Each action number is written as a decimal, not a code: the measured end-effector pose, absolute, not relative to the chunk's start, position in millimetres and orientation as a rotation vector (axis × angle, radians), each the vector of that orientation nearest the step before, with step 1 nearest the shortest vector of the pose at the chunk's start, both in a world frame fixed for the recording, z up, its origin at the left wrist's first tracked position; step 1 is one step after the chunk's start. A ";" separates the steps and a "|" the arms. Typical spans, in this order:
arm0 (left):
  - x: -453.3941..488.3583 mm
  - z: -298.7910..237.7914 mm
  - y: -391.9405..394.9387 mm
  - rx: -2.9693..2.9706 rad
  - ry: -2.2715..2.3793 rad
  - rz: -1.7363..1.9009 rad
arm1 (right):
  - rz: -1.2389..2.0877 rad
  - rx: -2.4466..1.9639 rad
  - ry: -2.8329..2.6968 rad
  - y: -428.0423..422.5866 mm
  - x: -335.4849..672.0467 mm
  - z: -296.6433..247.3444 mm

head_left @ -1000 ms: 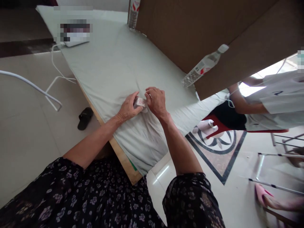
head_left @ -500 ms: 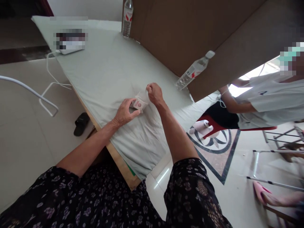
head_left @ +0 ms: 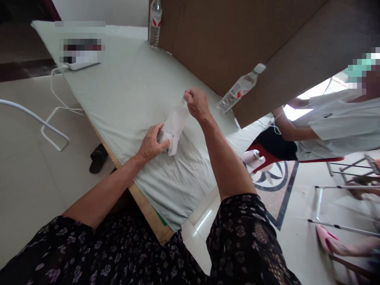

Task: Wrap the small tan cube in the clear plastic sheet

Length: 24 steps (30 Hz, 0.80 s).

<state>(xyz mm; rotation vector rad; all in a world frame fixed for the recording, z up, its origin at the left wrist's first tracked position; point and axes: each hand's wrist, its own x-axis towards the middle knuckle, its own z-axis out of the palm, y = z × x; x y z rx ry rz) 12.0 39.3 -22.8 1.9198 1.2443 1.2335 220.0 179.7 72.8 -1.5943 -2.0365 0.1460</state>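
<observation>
And here at the fingers: the left hand (head_left: pixel 152 142) has thumb and fingertips curled around a small packet (head_left: pixel 164 136), nearly meeting around it, just above the near end of the table (head_left: pixel 124 83). Up and to the right of them, the right hand (head_left: pixel 197 104) has its fingers pinched tight on the top end of a thin whitish sheet (head_left: pixel 178 120), and that sheet slants down between the two hands, its lower end right beside the left thumb!

Tissue or film? Too blurred to call, and so is whether it comes from inside the packet or wraps around it. The careful play, I'd judge: left fingers steady without crushing, right fingers pulling smoothly along the sheet's own line, since a sideways jerk could tear something this flimsy.

Now the containers. The packet's contents are hidden by the left fingers and the sheet. Just beyond the right fingers, to their right, a capped clear bottle (head_left: pixel 241 88) slants across the view by the brown panel (head_left: pixel 213 39); whether it truly leans, I can't tell. Far past the fingers, at the panel's far edge, stands a second clear bottle (head_left: pixel 154 25). Red-marked labels on both, nothing coloured showing inside, and no fill line I can read. Well left of it, far beyond the left fingers, sits a white device (head_left: pixel 84 63), its top blurred out
</observation>
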 end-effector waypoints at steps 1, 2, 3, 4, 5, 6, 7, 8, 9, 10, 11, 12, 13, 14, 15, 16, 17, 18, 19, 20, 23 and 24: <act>11.9 -21.9 39.0 1.938 1.230 1.217 | 0.137 -1.624 -2.018 184.8 222.7 73.2; 11.9 -21.1 38.6 1.950 1.223 1.202 | 0.129 -1.649 -1.997 189.1 224.9 73.4; 12.1 -20.5 38.3 1.953 1.226 1.193 | 0.122 -1.665 -1.973 191.7 226.7 73.3; 12.4 -20.1 38.1 1.948 1.236 1.188 | 0.116 -1.668 -1.945 192.1 228.0 73.1; 12.8 -20.1 37.8 1.936 1.249 1.188 | 0.111 -1.654 -1.916 189.9 229.0 72.9; 13.3 -20.3 37.5 1.922 1.261 1.190 | 0.109 -1.623 -1.887 184.8 229.5 72.8; 13.7 -20.7 37.2 1.909 1.270 1.193 | 0.112 -1.581 -1.861 176.7 229.7 72.8; 14.0 -21.0 36.9 1.901 1.275 1.197 | 0.119 -1.537 -1.842 166.0 229.2 72.9; 14.4 -21.2 36.7 1.899 1.276 1.200 | 0.135 -1.502 -1.834 153.3 228.0 72.8; 14.9 -21.1 36.4 1.900 1.275 1.204 | 0.152 -1.489 -1.839 139.3 226.1 72.5; 15.4 -20.8 36.4 1.902 1.273 1.213 | 0.165 -1.502 -1.857 125.2 223.4 71.7; 16.3 -20.1 36.5 1.903 1.269 1.228 | 0.168 -1.532 -1.882 111.8 220.1 70.2; 17.3 -19.3 37.0 1.901 1.266 1.247 | 0.151 -1.578 -1.912 100.0 216.7 67.8; 18.6 -18.3 37.7 1.898 1.264 1.268 | 0.125 -1.632 -1.944 90.5 213.6 64.5; 20.0 -17.4 38.8 1.897 1.266 1.286 | 0.102 -1.687 -1.970 83.5 211.4 60.6; 21.3 -16.7 40.2 1.896 1.274 1.302 | 0.086 -1.738 -1.988 79.0 210.6 56.1; 22.3 -16.2 41.8 1.893 1.288 1.315 | 0.081 -1.780 -1.994 76.6 211.3 51.3; 22.9 -16.1 43.6 1.888 1.308 1.326 | 0.087 -1.811 -1.988 75.7 213.8 46.7; 22.8 -16.2 45.6 1.878 1.338 1.340 | 0.098 -1.829 -1.969 75.7 218.0 42.2; 21.8 -16.5 47.6 1.864 1.382 1.359 | 0.110 -1.841 -1.941 75.9 223.4 38.1; 14.4 -18.3 53.4 1.815 1.601 1.424 | 0.166 -1.903 -1.841 74.0 242.5 27.3; 11.0 -19.0 55.1 1.796 1.689 1.438 | 0.202 -1.941 -1.816 72.2 248.3 23.9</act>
